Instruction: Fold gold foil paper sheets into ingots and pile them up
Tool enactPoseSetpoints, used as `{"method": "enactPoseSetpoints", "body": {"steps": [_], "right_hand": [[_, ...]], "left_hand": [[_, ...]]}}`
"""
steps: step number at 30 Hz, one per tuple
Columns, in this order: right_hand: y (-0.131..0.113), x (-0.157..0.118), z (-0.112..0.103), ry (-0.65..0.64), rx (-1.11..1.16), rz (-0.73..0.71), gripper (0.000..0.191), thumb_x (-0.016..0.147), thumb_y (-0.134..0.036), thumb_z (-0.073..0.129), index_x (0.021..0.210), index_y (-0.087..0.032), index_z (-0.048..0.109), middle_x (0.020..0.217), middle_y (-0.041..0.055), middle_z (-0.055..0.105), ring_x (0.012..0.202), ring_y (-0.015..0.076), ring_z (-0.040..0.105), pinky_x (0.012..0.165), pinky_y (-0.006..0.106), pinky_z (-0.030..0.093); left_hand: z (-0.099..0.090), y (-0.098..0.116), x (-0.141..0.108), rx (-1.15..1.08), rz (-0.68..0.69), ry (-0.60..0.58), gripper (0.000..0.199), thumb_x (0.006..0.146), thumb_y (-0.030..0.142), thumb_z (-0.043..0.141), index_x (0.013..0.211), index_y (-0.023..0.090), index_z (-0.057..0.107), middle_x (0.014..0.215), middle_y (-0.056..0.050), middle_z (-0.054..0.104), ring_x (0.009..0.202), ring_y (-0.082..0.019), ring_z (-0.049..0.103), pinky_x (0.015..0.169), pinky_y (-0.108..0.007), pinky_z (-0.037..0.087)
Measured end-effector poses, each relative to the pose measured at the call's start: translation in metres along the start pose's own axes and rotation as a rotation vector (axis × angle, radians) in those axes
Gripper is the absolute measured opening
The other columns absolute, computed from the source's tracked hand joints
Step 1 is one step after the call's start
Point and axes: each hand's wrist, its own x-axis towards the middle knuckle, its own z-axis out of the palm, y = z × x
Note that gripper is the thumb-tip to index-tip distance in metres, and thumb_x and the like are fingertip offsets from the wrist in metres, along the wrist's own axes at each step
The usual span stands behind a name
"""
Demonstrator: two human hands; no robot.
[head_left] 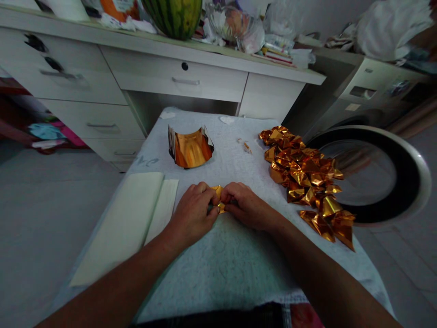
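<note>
Between both hands, at the middle of the cloth-covered table point(235, 259), is a small piece of gold foil paper point(221, 207), mostly covered by the fingers. My left hand point(194, 205) pinches its left side, and my right hand point(247, 205) pinches its right side. Beyond them stands a curved stack of gold foil sheets point(189, 148), its edges bent upward. To the right lies a long heap of folded gold foil pieces point(303, 171). Pale paper sheets point(126, 218) lie by my left forearm.
Small scraps point(247, 147) lie on the cloth past my hands. A white drawer cabinet point(211, 84) borders the far side, with a watermelon point(175, 18) and bags on top. A washing machine's open round door point(414, 177) is at the right.
</note>
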Motion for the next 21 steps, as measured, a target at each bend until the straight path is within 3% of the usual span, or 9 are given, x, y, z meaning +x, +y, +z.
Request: {"method": "enactPoseSetpoints", "body": {"steps": [12, 21], "right_hand": [[0.0010, 0.0000, -0.0024, -0.008, 0.016, -0.015, 0.015, 0.080, -0.004, 0.061, 0.083, -0.019, 0.057, 0.077, -0.0022, 0.055, 0.077, 0.0137, 0.047, 0.075, 0.028, 0.034], [0.0030, 0.0009, -0.0031, -0.020, 0.018, -0.041, 0.016, 0.089, -0.007, 0.050, 0.087, -0.019, 0.062, 0.086, 0.0016, 0.063, 0.083, 0.0150, 0.052, 0.081, 0.030, 0.037]], "left_hand": [[0.0005, -0.0028, 0.0000, -0.040, 0.019, -0.005, 0.008, 0.078, 0.017, 0.057, 0.083, 0.022, 0.061, 0.092, -0.004, 0.056, 0.094, -0.023, 0.050, 0.084, -0.039, 0.042], [-0.0010, -0.0019, 0.0009, -0.044, -0.006, -0.023, 0.008, 0.079, 0.018, 0.058, 0.083, 0.021, 0.063, 0.094, -0.005, 0.056, 0.095, -0.024, 0.050, 0.086, -0.040, 0.043]]}}
